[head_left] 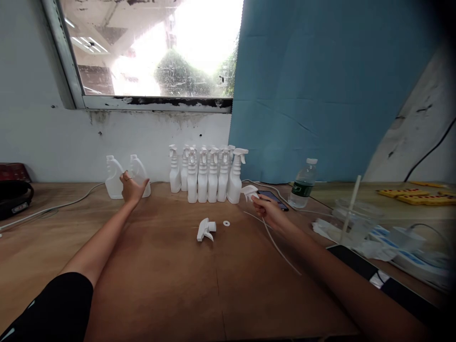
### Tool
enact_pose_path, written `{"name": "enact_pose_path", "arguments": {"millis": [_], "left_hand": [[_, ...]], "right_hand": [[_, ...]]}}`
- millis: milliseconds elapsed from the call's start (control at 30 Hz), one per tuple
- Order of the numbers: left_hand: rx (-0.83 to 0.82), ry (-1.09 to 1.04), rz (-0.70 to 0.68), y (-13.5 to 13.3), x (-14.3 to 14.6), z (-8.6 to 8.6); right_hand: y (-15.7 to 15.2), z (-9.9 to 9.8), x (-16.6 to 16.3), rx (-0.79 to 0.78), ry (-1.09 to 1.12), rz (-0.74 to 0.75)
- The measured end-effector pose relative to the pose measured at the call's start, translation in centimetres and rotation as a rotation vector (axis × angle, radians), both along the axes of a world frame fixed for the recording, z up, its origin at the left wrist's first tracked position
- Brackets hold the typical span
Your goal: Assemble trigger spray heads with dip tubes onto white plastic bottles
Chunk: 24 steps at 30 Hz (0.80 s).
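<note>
My left hand (pixel 132 186) reaches out with fingers spread, right at two empty white bottles without caps (pixel 114 178), touching or nearly touching the right one (pixel 139 172). My right hand (pixel 268 210) is closed around a white spray trigger head (pixel 249 191) whose long thin dip tube (pixel 281 251) trails down toward me across the table. A second spray head (pixel 205 230) lies loose on the wooden table (pixel 171 280), with a small white washer (pixel 226 223) beside it. A cluster of several assembled white spray bottles (pixel 210 173) stands at the back by the wall.
A clear water bottle (pixel 302 184) and a dark phone (pixel 272 198) lie right of the cluster. Clear plastic containers, bags and a white rod (pixel 351 209) clutter the right side. Yellow parts (pixel 415 195) lie far right. A dark object (pixel 14 197) and a cable sit at far left.
</note>
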<state>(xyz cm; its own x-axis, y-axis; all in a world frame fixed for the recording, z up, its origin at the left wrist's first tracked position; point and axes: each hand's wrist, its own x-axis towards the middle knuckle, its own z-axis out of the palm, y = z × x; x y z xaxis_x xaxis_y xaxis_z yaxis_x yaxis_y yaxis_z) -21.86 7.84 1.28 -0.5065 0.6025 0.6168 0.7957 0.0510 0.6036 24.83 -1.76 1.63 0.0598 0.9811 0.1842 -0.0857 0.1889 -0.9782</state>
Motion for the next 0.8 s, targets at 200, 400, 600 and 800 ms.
{"name": "enact_pose_path", "arguments": {"millis": [200, 400, 600, 800], "left_hand": [[-0.021, 0.123, -0.444, -5.4, 6.4, -3.3], [0.042, 0.402, -1.188, -12.5, 13.9, -4.2], [0.240, 0.681, -1.534, -17.2, 18.0, -3.0], [0.213, 0.694, -1.629, -17.4, 19.9, -3.3]], "right_hand": [[0.4, -0.8, 0.4, 0.077, -0.186, -0.178], [1.9, -2.0, 0.9, 0.166, -0.391, -0.310], [2.6, -3.1, 1.0, 0.235, -0.577, -0.323], [1.8, -3.5, 0.7, 0.342, -0.857, -0.280]]}}
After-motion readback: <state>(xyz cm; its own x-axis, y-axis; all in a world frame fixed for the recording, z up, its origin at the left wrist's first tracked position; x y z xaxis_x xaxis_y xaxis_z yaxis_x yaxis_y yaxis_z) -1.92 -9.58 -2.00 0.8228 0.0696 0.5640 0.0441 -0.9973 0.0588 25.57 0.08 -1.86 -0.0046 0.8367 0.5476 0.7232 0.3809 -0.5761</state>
